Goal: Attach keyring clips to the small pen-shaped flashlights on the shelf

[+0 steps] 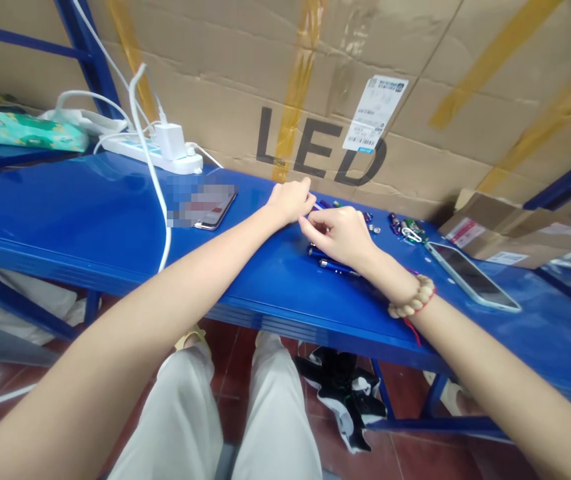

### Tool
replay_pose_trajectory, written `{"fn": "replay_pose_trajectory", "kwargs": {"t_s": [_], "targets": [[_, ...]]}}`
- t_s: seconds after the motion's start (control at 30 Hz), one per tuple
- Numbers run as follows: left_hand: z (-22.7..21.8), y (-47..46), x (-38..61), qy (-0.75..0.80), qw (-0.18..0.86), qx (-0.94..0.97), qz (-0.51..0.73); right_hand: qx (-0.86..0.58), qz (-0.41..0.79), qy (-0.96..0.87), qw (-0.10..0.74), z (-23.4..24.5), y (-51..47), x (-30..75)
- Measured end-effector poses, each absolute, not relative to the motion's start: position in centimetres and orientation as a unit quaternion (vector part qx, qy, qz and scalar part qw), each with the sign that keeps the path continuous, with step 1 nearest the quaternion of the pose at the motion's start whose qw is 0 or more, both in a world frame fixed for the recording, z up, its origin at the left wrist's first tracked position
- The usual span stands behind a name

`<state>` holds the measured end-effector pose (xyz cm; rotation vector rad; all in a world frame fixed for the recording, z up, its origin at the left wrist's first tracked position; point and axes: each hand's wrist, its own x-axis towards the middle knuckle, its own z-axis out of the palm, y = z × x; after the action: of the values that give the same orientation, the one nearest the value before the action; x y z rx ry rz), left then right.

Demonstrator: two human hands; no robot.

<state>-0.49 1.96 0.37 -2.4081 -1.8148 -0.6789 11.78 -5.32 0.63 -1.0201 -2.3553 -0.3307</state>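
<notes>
My left hand [291, 200] is closed above the blue bench, its fingers curled and mostly turned away from view. Close beside it, my right hand [340, 232] is bent into a pinch, thumb and forefinger near the left fingertips. A thin whitish bit [317, 207] shows between the two hands; what each one grips is too small or hidden to name. Under my right hand lie blue pen-shaped metal tubes [338, 267]. Just past its knuckles sit small silvery pieces [374, 229] and several coloured metal parts, partly covered by the hand.
Coloured metal pieces with a white carabiner clip [412, 235] lie to the right, near a phone [472, 277] and an opened carton [510, 230]. Another phone [215, 207], a white cable [151, 167] and a power strip [185, 163] are at left. A large LED carton [225, 73] stands behind.
</notes>
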Motion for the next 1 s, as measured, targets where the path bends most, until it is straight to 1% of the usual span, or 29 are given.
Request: {"fn": "replay_pose_trajectory", "kwargs": {"t_s": [0.13, 0.3, 0.43, 0.57, 0.67, 0.77, 0.87, 1.0], "targets": [[1.4, 1.2, -1.6, -0.61, 0.058, -0.732, -0.298, -0.434, -0.114, -0.86, 0.242, 0.5, -4.9, 11.8], [0.9, 1.5, -2.8, -0.647, 0.073, -0.699, -0.296, -0.502, -0.096, -0.822, 0.253, 0.8, -3.6, 13.3], [-0.1, 2.2, -2.9, -0.675, 0.06, -0.683, -0.274, -0.476, -0.072, -0.849, 0.219, 2.0, -3.6, 14.8], [-0.7, 2.5, -2.7, -0.654, 0.04, -0.718, -0.235, -0.458, -0.074, -0.861, 0.207, 3.5, -5.1, 14.9], [-0.9, 2.5, -2.4, -0.621, 0.03, -0.755, -0.209, -0.427, -0.012, -0.891, 0.154, 3.9, -6.0, 14.4], [-0.8, 2.6, -2.1, -0.609, 0.045, -0.76, -0.221, -0.395, 0.048, -0.911, 0.104, 3.4, -5.8, 14.3], [-0.7, 2.7, -2.0, -0.621, 0.061, -0.741, -0.25, -0.39, 0.057, -0.913, 0.104, 2.6, -4.8, 14.4], [-0.6, 2.7, -2.0, -0.638, 0.068, -0.72, -0.265, -0.395, 0.006, -0.908, 0.138, 1.6, -3.5, 14.7]]}}
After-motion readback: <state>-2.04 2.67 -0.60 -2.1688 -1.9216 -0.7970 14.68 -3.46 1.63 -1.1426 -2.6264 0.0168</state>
